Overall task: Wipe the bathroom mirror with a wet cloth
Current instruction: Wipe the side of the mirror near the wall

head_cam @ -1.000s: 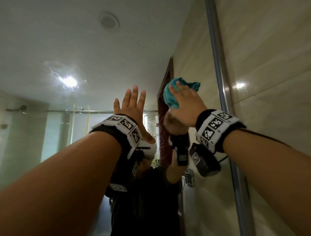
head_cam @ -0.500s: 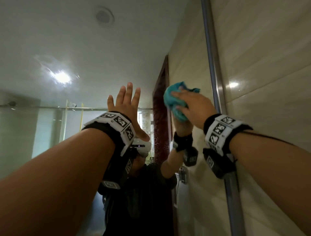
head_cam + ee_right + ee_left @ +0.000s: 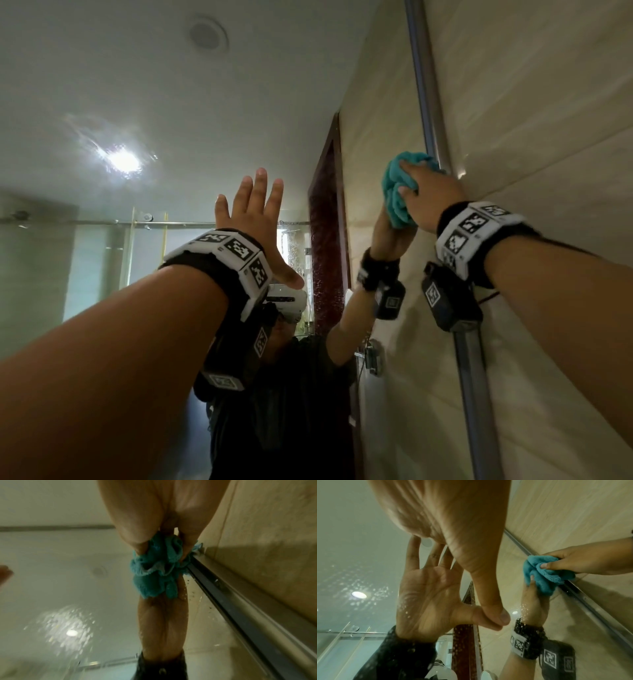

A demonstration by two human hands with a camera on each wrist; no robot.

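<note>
The bathroom mirror (image 3: 137, 85) fills the left and middle of the head view and is bounded on the right by a metal frame strip (image 3: 428, 102). My left hand (image 3: 255, 219) lies flat on the glass with straight, spread fingers; in the left wrist view its thumb (image 3: 488, 588) touches its own reflection. My right hand (image 3: 430, 195) grips a bunched teal cloth (image 3: 397, 202) and presses it on the glass right beside the frame. The cloth (image 3: 542, 578) and right hand (image 3: 583, 563) also show in the left wrist view. In the right wrist view the cloth (image 3: 157, 555) meets its reflection.
A beige tiled wall (image 3: 548, 137) runs right of the frame strip (image 3: 231, 608). The mirror reflects a ceiling light (image 3: 120, 159), a shower screen rail, a dark red door (image 3: 327, 240) and the person. Water droplets speckle the glass (image 3: 368, 592).
My right hand has slid the cloth rightwards across the glass until it reaches the metal frame. My left hand stays flat on the mirror.
</note>
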